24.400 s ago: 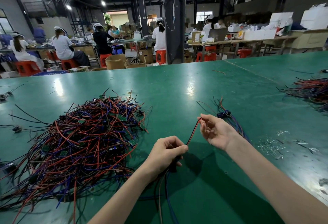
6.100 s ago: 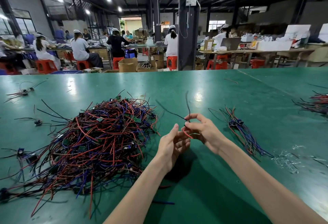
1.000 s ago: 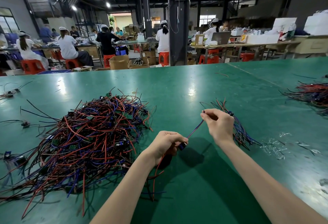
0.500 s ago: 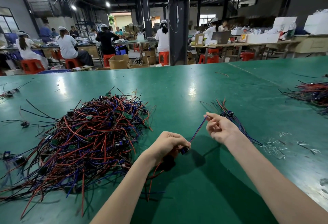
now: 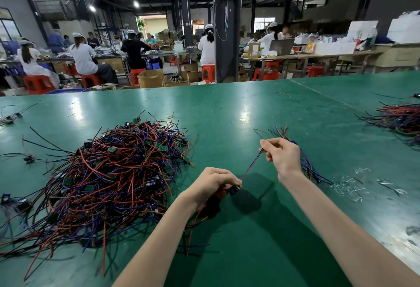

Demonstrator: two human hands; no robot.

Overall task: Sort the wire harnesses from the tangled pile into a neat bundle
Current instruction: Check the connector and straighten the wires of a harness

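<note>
A large tangled pile (image 5: 109, 173) of red, blue and black wire harnesses with small green boards lies on the left of the green table (image 5: 238, 109). One wire harness (image 5: 251, 165) stretches taut between my hands. My left hand (image 5: 213, 183) grips its lower end, where a small dark blue part shows under the fingers and loose wires trail down. My right hand (image 5: 281, 156) pinches the harness's upper end above the table. Behind my right hand lies a small sorted bundle (image 5: 306, 164) of the same wires, partly hidden by it.
Another heap of wires (image 5: 400, 121) sits at the table's right edge. Clear plastic scraps (image 5: 350, 186) lie right of my right forearm. Stray harnesses (image 5: 27, 157) lie at far left. Seated workers, red stools, cardboard boxes and a dark pillar (image 5: 227, 25) stand beyond the table.
My right hand has turned palm-down and shifted slightly right over the sorted bundle, keeping the wires taut. My left hand has stayed nearly in place.
</note>
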